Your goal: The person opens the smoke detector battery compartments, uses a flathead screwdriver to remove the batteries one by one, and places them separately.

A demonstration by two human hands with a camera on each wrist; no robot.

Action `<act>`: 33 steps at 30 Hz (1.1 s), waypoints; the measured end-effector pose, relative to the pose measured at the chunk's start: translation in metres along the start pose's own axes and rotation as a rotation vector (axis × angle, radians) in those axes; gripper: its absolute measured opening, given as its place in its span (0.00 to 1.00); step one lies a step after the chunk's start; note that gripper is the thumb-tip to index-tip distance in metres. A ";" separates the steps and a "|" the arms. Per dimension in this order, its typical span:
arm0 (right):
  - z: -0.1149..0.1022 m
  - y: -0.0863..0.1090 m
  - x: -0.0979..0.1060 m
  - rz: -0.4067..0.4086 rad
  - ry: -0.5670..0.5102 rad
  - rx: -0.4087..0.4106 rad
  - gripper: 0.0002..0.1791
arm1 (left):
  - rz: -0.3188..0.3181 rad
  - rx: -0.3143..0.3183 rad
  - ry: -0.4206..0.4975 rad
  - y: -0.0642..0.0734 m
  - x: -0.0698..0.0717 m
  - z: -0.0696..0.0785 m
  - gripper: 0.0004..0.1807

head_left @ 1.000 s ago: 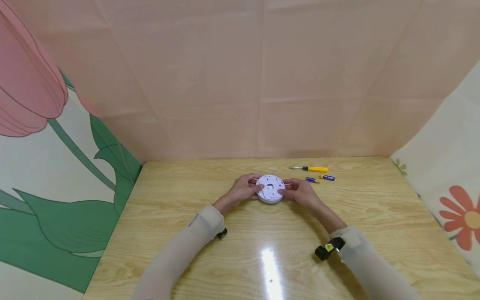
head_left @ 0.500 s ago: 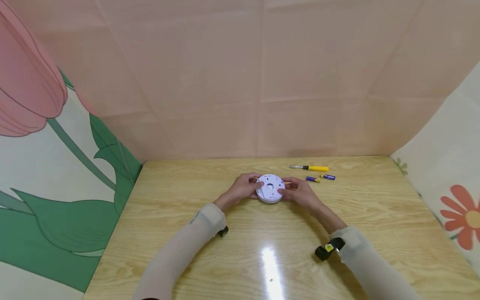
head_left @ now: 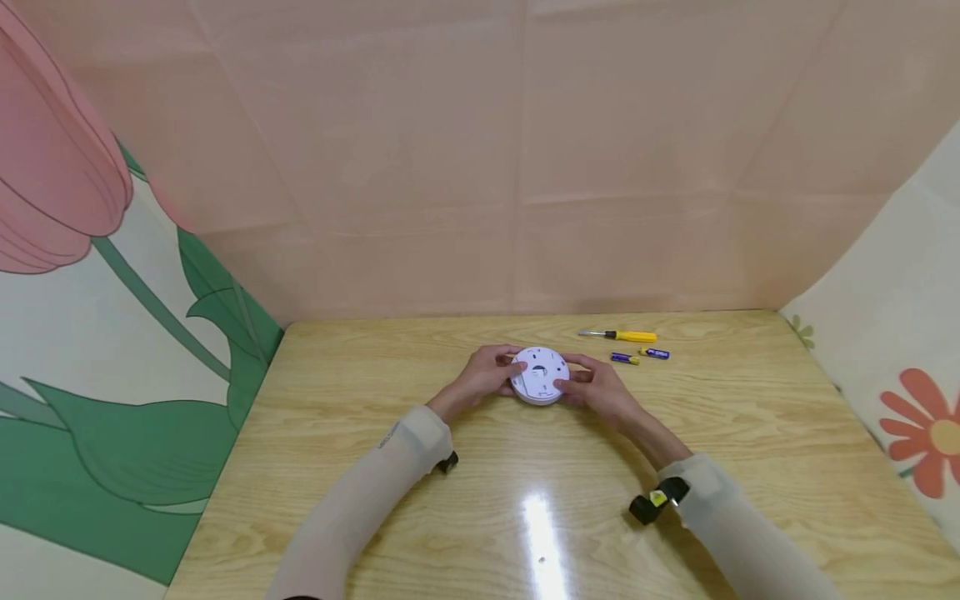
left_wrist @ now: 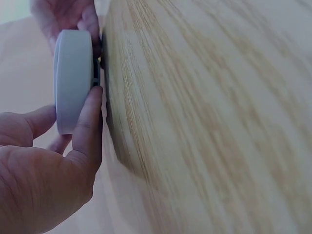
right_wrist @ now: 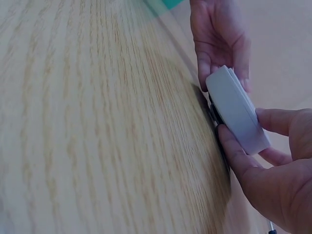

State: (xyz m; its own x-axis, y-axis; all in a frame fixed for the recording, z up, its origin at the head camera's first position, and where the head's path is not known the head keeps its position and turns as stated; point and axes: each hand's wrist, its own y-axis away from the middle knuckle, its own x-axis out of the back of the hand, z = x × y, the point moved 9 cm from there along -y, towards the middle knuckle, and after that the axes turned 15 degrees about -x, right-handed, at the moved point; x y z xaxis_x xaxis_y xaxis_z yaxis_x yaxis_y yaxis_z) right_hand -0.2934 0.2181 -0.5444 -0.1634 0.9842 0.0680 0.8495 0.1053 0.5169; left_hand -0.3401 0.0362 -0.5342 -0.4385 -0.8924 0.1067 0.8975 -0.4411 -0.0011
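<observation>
A round white device [head_left: 540,392], shaped like a smoke detector, is held between both hands just above the table. Its flat face, with small slots and a hole in the middle, is turned up. My left hand [head_left: 483,373] grips its left edge, thumb on top and fingers beneath. On the opposite edge my right hand [head_left: 606,392] pinches it the same way. The left wrist view shows the white side wall of the device [left_wrist: 74,80] and a dark part underneath. In the right wrist view, fingertips press on the underside of the device [right_wrist: 236,109].
Behind the right hand, a yellow-handled screwdriver [head_left: 633,337] lies on the wooden table [head_left: 375,367]. Two small purple-and-yellow batteries, a nearer battery [head_left: 622,358] and a farther battery [head_left: 655,354], lie in front of it. A pink backdrop [head_left: 420,208] rises at the table's far edge.
Almost nothing differs. Both hands keep their grip on the white device, and the left thumb has shifted slightly up along its face.
</observation>
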 end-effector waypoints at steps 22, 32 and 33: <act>-0.001 0.001 -0.005 0.049 -0.051 0.041 0.38 | 0.042 -0.010 -0.034 0.000 0.003 0.000 0.18; -0.002 0.000 -0.006 0.050 -0.063 0.041 0.39 | 0.060 0.005 0.032 -0.002 0.006 -0.004 0.17; -0.002 0.000 -0.006 0.049 -0.057 0.041 0.40 | 0.061 0.006 0.040 -0.002 0.006 -0.004 0.17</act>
State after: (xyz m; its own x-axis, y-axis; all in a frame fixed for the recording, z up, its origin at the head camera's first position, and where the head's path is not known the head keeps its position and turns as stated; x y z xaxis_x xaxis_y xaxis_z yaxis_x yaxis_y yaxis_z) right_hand -0.2936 0.2124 -0.5435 -0.0930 0.9947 0.0431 0.8759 0.0612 0.4786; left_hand -0.3449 0.0318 -0.5372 -0.3844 -0.9207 0.0665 0.9228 -0.3853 -0.0002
